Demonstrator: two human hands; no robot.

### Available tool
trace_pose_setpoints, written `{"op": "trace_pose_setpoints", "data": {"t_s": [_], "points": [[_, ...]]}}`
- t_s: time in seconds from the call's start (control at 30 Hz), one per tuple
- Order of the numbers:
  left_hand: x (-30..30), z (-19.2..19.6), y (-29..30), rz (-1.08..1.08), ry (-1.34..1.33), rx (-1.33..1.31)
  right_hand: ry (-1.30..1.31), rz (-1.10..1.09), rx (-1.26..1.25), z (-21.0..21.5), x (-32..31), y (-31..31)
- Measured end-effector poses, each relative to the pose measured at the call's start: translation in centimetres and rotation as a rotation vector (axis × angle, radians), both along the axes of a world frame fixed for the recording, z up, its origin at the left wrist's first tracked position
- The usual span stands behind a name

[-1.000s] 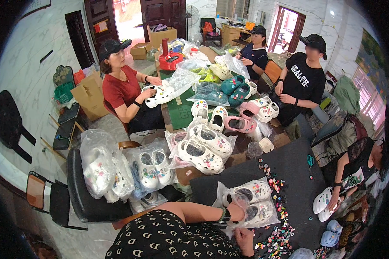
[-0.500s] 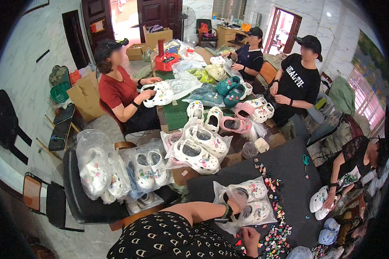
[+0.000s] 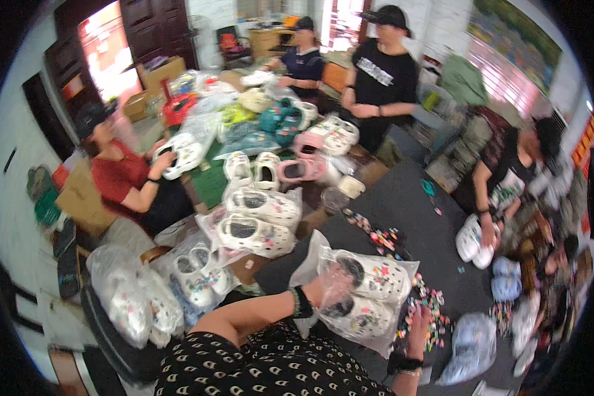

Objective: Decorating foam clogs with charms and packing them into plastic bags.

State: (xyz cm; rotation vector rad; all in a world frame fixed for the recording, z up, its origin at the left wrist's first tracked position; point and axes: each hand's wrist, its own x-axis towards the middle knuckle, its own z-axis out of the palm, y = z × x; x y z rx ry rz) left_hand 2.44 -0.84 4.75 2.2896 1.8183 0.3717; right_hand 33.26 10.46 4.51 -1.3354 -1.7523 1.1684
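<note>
A pair of white clogs [image 3: 373, 277] with colourful charms lies inside a clear plastic bag [image 3: 310, 264] on the dark table in front of me. My left hand [image 3: 333, 282] reaches into the bag's mouth and grips the clogs at their heel end; plastic partly covers its fingers. Just right of the bag, my right hand [image 3: 417, 333] is raised with its fingers stretched out and holds nothing. Under and around it are many small coloured shoe charms [image 3: 435, 320], scattered over the dark mat [image 3: 402, 198].
Bagged white clogs [image 3: 261, 228] stand left of the mat, with more bags [image 3: 135, 290] on a black chair. A light-blue bagged pair [image 3: 472, 346] and blue clogs [image 3: 506, 280] lie right. Co-workers surround the tables; one at right touches white clogs [image 3: 472, 241]. Teal scissors [image 3: 428, 187] lie beyond.
My view has swung to the right. My right hand has moved from the near table edge to beside the bag, its fingers now straighter. The left hand stays at the bagged clogs.
</note>
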Motion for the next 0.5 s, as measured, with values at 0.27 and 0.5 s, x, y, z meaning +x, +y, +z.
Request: {"op": "trace_pose_setpoints", "data": {"t_s": [0.27,0.5], "points": [[-0.3,-3.2,-0.3,-0.207,-0.195,0.503,0.482,-0.073,-0.384,-2.5,-1.5,-0.9],[-0.8,-0.1,-0.6,-0.249,0.137,0.183,0.252,-0.237,-0.259,-1.3,-0.3,-2.3]]}}
